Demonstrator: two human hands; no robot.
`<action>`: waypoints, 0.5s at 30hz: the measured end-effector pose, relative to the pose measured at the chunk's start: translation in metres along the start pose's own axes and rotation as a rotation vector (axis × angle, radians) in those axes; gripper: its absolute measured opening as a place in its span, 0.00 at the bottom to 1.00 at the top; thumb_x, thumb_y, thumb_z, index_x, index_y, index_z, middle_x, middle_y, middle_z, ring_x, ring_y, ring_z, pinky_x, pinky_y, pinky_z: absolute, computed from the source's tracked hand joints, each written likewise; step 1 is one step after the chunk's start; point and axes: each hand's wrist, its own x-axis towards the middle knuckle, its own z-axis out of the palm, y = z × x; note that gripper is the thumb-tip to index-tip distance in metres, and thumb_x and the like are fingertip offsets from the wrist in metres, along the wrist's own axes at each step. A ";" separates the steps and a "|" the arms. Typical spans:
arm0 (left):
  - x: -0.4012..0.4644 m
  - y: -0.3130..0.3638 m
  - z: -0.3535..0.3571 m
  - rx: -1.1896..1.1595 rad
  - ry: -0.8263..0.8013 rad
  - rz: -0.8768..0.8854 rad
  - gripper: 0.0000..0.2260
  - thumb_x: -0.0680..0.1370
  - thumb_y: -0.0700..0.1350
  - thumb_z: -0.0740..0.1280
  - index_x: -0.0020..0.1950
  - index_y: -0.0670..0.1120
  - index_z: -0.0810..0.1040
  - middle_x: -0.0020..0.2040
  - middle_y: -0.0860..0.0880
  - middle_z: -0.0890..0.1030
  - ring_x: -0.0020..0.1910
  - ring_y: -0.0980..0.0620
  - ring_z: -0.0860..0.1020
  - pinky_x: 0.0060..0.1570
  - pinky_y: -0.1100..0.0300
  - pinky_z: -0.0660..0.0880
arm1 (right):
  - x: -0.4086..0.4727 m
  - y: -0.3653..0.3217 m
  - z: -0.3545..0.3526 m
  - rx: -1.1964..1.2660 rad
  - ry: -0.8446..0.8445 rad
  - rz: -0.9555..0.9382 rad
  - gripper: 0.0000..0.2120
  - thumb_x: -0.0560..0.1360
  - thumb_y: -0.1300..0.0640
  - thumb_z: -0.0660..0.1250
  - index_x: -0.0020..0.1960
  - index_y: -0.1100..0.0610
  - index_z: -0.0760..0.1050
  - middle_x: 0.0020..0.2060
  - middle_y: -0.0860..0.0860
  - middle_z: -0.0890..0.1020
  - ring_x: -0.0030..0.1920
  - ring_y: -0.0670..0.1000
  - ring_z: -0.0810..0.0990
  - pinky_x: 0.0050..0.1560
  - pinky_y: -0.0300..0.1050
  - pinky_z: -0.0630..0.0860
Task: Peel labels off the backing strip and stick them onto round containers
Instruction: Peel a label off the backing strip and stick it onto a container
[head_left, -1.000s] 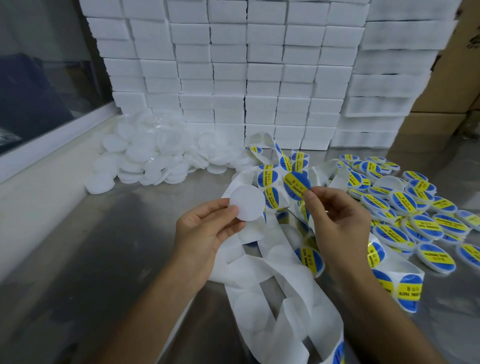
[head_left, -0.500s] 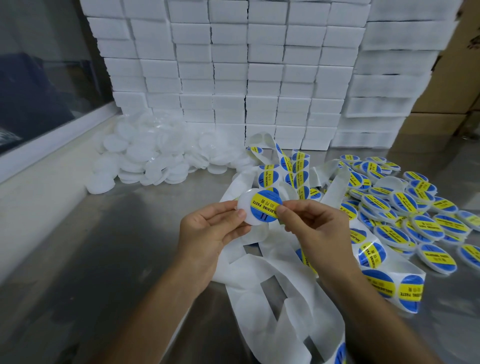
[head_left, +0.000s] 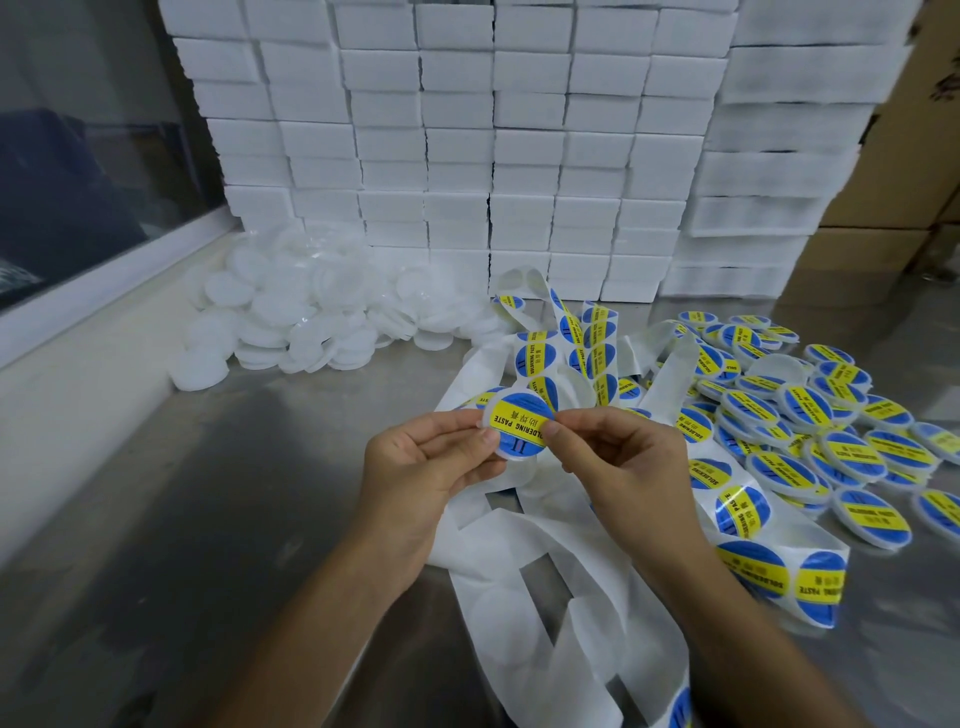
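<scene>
At the far left lies a heap of plain white containers (head_left: 291, 322) on the metal table (head_left: 156, 519), not yet labelled and well apart from the hands.

Nearer the middle, the left hand (head_left: 421, 467) holds one round container (head_left: 517, 426) up above the table. Its fingers are curled, and the thumb and fingertips pinch the left edge of the container. The flat face is turned toward the camera.

On this face sits the blue and yellow label (head_left: 521, 423). Its yellow band runs from the upper left to the lower right, and the label seems to cover nearly the whole disc.

The right hand (head_left: 618, 467) comes from the right side. Its thumb and forefinger are closed narrowly on the right edge of the same container, touching the label. So the container lies between both hands, the left one carrying it and the right one pressing. In my judgement the next move is a rub over the label face, and the right thumb is the nearer for this.

Below the hands the backing strip (head_left: 519, 597) loops across the table, much of it already empty. At the far right the labelled containers (head_left: 831, 447) lie in a spread-out pile.
</scene>
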 end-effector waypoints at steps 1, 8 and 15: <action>0.000 0.000 0.000 0.006 0.001 0.006 0.10 0.60 0.42 0.77 0.39 0.45 0.86 0.43 0.38 0.85 0.40 0.45 0.85 0.38 0.60 0.80 | 0.000 0.000 0.000 0.001 -0.003 0.000 0.05 0.71 0.65 0.75 0.41 0.56 0.84 0.33 0.48 0.86 0.30 0.42 0.80 0.35 0.32 0.75; -0.001 -0.002 0.001 0.103 0.057 0.091 0.08 0.68 0.33 0.75 0.38 0.47 0.86 0.40 0.40 0.86 0.36 0.46 0.85 0.37 0.62 0.80 | -0.001 0.001 0.000 -0.085 -0.014 -0.060 0.07 0.71 0.63 0.75 0.41 0.52 0.84 0.34 0.47 0.86 0.32 0.49 0.81 0.35 0.36 0.78; -0.002 -0.007 0.005 0.311 0.130 0.311 0.13 0.69 0.30 0.75 0.39 0.49 0.83 0.34 0.49 0.85 0.32 0.53 0.83 0.37 0.64 0.80 | -0.003 0.007 0.002 -0.171 -0.038 -0.131 0.06 0.71 0.62 0.76 0.41 0.51 0.84 0.34 0.44 0.85 0.31 0.50 0.79 0.35 0.36 0.76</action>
